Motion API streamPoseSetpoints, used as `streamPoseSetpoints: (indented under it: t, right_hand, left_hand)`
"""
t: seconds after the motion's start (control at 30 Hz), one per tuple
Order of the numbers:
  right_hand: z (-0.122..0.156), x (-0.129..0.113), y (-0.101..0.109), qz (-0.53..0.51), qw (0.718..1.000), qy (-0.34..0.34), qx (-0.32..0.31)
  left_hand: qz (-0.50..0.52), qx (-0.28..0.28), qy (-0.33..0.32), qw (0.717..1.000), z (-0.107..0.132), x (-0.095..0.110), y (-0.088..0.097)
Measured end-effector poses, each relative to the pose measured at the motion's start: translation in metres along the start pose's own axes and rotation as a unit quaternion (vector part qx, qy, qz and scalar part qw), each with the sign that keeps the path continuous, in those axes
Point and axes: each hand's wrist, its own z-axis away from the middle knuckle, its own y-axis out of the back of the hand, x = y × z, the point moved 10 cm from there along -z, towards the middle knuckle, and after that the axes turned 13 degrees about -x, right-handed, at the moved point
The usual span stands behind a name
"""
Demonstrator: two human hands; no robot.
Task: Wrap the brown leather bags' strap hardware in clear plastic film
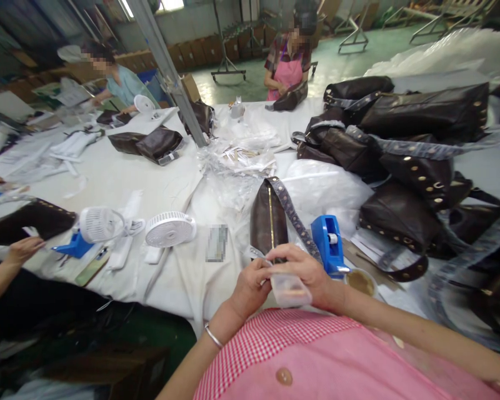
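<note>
A dark brown leather handbag [255, 214] lies before me, its gold zipper running lengthwise and its studded strap [291, 208] wrapped in clear plastic. At its near end my left hand [252, 286] is closed, thumb and fingers pinched together. What lies in that pinch is hidden. My right hand [310, 272] curves over the same end, fingertips close to the left hand's. A translucent piece of plastic [290, 291] hangs under the right hand's fingers, which are closed on it. Just right of the bag stands a blue tape dispenser [328, 244].
Several brown bags [404, 216] are heaped at the right. White fans [170, 229] and a second blue dispenser [73, 246] stand to the left, near a co-worker's hand [25, 250]. A metal post [170, 72] rises beyond clear plastic wrapping [229, 191]. Two people work across the table.
</note>
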Motion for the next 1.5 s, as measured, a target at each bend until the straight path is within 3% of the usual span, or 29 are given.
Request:
streamPoseSetpoints:
  t: [0.07, 0.13, 0.2, 0.33, 0.43, 0.53, 0.6, 0.73, 0.83, 0.9, 1.0, 1.17, 1.37, 1.5]
  right_hand:
    - [-0.001, 0.047, 0.01, -0.102, 0.983, -0.129, 0.085]
    - [0.003, 0.094, 0.009, -0.212, 0.935, -0.244, 0.148]
    - [0.003, 0.128, -0.001, -0.3, 0.885, -0.312, 0.173]
    - [0.001, 0.163, -0.019, -0.41, 0.815, -0.351, 0.212]
    - [0.001, 0.173, -0.027, -0.433, 0.795, -0.36, 0.224]
    - [0.001, 0.175, -0.028, -0.416, 0.796, -0.369, 0.237]
    - [0.0, 0.172, -0.025, -0.379, 0.812, -0.379, 0.229]
    - [-0.007, 0.152, -0.011, -0.194, 0.904, -0.364, 0.111]
    - [0.007, 0.14, 0.013, -0.026, 0.944, -0.315, 0.096]
    - [0.029, 0.15, 0.034, 0.057, 0.935, -0.328, 0.121]
    - [0.053, 0.182, 0.059, 0.119, 0.906, -0.384, 0.135]
    - [0.041, 0.232, 0.082, 0.105, 0.885, -0.435, 0.126]
    - [0.022, 0.252, 0.085, 0.057, 0.888, -0.435, 0.138]
    - [0.023, 0.24, 0.074, -0.122, 0.899, -0.403, 0.12]
  left_hand:
    - [0.025, 0.001, 0.024, 0.999, -0.002, -0.01, -0.003]
    - [0.039, 0.008, 0.049, 0.998, -0.001, -0.017, -0.003]
    - [0.051, 0.024, 0.077, 0.995, 0.004, -0.023, 0.0]
    - [-0.005, 0.1, 0.092, 0.991, 0.023, -0.022, 0.014]
    - [-0.114, 0.109, 0.027, 0.987, 0.029, -0.002, 0.015]
    - [-0.213, 0.061, -0.017, 0.975, 0.024, 0.012, 0.004]
    - [-0.249, 0.044, -0.016, 0.967, 0.019, 0.015, 0.001]
    - [-0.207, 0.021, -0.018, 0.978, 0.016, 0.014, 0.002]
    - [-0.148, 0.013, -0.016, 0.989, 0.02, 0.01, 0.005]
    - [-0.129, 0.016, -0.011, 0.991, 0.022, 0.008, 0.007]
    - [-0.121, 0.015, -0.01, 0.992, 0.021, 0.01, 0.006]
    - [-0.138, 0.019, -0.054, 0.989, 0.017, 0.019, 0.003]
    - [-0.137, 0.034, -0.075, 0.987, 0.023, 0.023, 0.009]
    - [-0.122, 0.024, -0.065, 0.99, 0.025, 0.032, 0.015]
